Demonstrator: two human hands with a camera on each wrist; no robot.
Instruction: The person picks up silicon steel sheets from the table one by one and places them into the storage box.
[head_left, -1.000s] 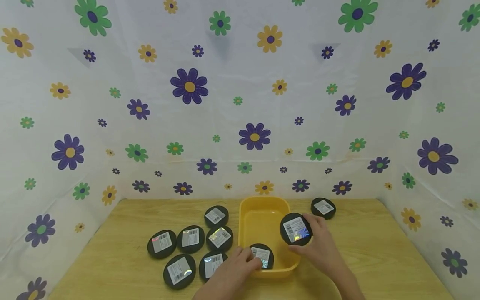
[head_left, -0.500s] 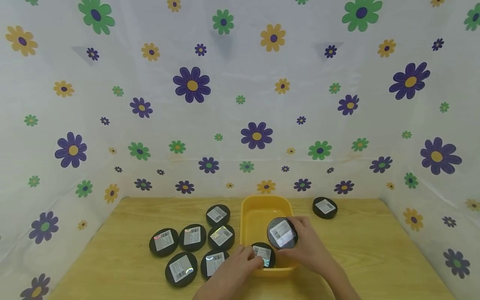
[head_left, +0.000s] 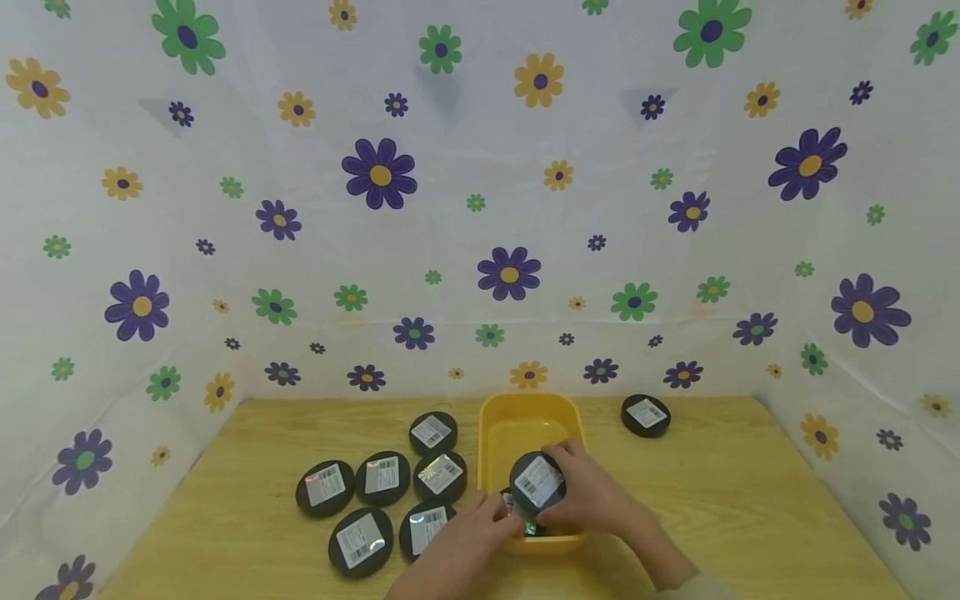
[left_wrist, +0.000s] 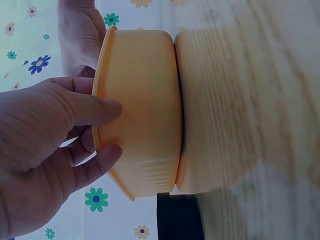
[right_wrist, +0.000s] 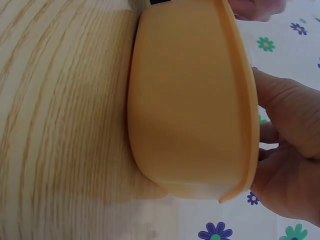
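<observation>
In right hand (head_left: 592, 493), grasped at edge between thumb and fingers: black disc (head_left: 537, 483), over near end of yellow tray (head_left: 528, 429), partly covering lower disc (head_left: 531, 528) inside; cannot tell if touching. Probably light, stiff, slightly slippery on label; better to take by opposite edges. In left hand (head_left: 471, 535), pinched: near-left rim of tray. Outside, on table (head_left: 720, 500): six leftward discs (head_left: 382, 477), one far-right disc (head_left: 646, 415).

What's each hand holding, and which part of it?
The right hand holds a labelled black disc by its edge; the left hand grips the yellow tub by its rim.
</observation>
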